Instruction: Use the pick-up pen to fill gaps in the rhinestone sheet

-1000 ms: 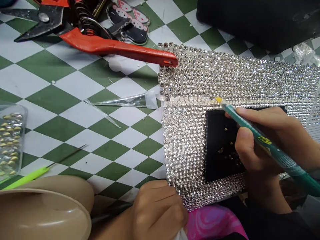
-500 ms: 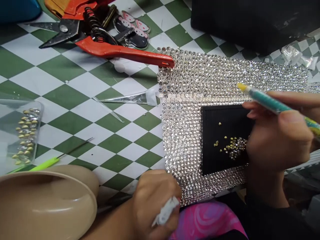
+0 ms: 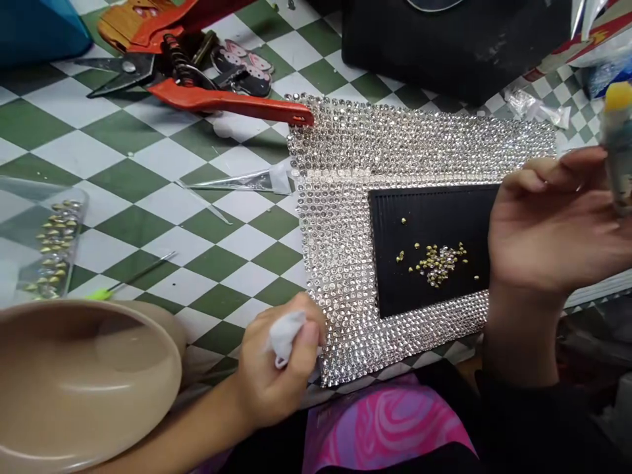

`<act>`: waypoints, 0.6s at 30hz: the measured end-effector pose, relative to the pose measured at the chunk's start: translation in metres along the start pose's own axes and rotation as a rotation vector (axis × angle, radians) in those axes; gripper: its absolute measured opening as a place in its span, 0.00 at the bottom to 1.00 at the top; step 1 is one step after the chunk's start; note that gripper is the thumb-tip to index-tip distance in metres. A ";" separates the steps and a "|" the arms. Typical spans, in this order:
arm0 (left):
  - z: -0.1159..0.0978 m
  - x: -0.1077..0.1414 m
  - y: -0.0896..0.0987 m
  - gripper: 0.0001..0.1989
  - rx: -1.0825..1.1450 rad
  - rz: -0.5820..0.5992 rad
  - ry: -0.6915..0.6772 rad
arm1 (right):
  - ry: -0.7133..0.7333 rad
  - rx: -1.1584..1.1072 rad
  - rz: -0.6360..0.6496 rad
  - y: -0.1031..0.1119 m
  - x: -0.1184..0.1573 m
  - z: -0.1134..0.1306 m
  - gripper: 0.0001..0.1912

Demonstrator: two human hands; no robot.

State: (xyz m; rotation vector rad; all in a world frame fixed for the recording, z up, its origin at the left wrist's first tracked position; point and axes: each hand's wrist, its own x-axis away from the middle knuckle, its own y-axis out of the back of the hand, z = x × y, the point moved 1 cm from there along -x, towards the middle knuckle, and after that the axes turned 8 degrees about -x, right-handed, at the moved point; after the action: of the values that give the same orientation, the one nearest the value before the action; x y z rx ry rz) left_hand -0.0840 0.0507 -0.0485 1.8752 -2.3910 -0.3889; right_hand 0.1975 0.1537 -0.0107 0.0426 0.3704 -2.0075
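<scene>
A clear plastic tray (image 3: 49,250) at left holds gold studs (image 3: 52,250). More gold studs (image 3: 437,263) sit piled on the black panel (image 3: 424,250) inside the rhinestone frame (image 3: 336,263), flat on the checkered worktop (image 3: 133,224). Red-handled snips (image 3: 222,102) rest on its top corner; a tan bowl (image 3: 83,375) fills the lower left. Your left hand (image 3: 279,375) grip is closed on a white tissue (image 3: 286,336), just beside the frame's edge. Your right hand (image 3: 553,230) is open above the panel's right end, teal pen (image 3: 617,151) at the fingers, can't tell if gripped.
</scene>
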 end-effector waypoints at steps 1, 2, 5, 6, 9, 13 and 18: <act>0.001 0.000 0.000 0.13 -0.001 -0.015 0.006 | -0.005 0.019 -0.002 0.003 -0.001 0.000 0.22; 0.001 -0.001 0.000 0.13 0.001 -0.019 0.005 | 0.004 0.041 0.001 0.006 -0.001 0.000 0.21; 0.002 -0.002 -0.002 0.13 0.007 -0.012 -0.017 | 0.092 0.148 0.051 0.012 0.002 0.004 0.17; 0.002 -0.002 -0.002 0.14 0.012 -0.014 -0.026 | 0.156 0.198 0.067 0.015 0.004 0.005 0.15; 0.003 -0.001 -0.001 0.15 0.022 -0.018 -0.037 | 0.380 0.359 0.117 0.027 0.015 0.006 0.12; 0.004 0.001 -0.001 0.15 0.037 -0.014 -0.030 | 0.563 0.485 0.161 0.050 0.026 -0.008 0.13; 0.007 0.003 -0.002 0.14 0.050 -0.008 -0.015 | 0.466 0.558 0.158 0.059 0.040 -0.011 0.11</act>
State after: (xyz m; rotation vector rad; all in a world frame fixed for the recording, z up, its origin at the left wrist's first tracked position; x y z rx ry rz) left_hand -0.0844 0.0484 -0.0556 1.9099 -2.4251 -0.3487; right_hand 0.2304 0.0980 -0.0436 0.8711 0.0795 -1.8739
